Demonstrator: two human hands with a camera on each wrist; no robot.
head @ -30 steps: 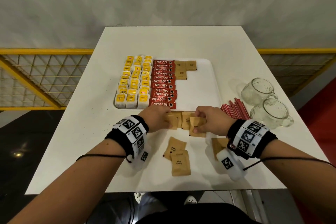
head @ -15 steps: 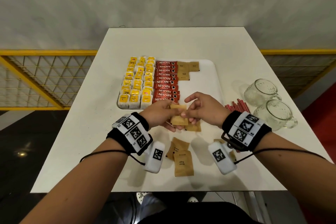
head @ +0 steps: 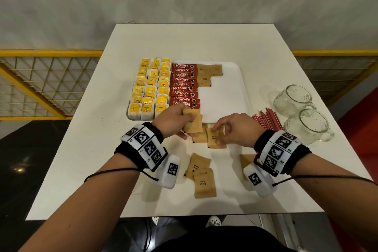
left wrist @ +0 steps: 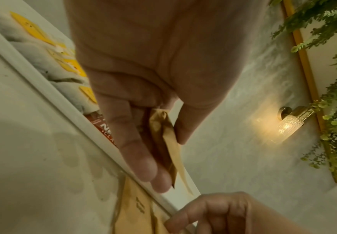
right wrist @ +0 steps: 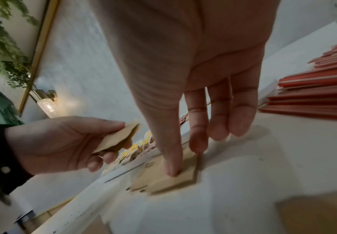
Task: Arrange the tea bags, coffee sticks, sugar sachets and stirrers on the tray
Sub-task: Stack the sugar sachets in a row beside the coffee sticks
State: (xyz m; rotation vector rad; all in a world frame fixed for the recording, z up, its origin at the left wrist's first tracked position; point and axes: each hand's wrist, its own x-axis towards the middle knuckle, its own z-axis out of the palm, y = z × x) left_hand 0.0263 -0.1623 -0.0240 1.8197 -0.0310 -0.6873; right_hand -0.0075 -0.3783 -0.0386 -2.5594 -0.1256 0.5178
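A white tray (head: 223, 96) holds rows of yellow tea bags (head: 150, 90), red coffee sticks (head: 184, 84) and a few brown sugar sachets (head: 206, 75) at its far end. My left hand (head: 189, 122) grips a small stack of sugar sachets (left wrist: 163, 131) just above the tray's near rim (left wrist: 43, 85). My right hand (head: 221, 135) is lower, beside it. Its thumb and forefinger pinch a sachet (right wrist: 173, 178) lying flat on the table among others. Red stirrers (head: 266, 120) lie in a pile right of the tray.
Loose sugar sachets (head: 201, 174) lie on the white table near its front edge, and another (head: 246, 161) shows partly under my right wrist. Two glass mugs (head: 292, 100) (head: 306, 127) lie on their sides at the right, past the stirrers.
My hands have come apart. The left kept the stacked sachets and rose toward the tray's near rim. The right dropped to the sachets on the table.
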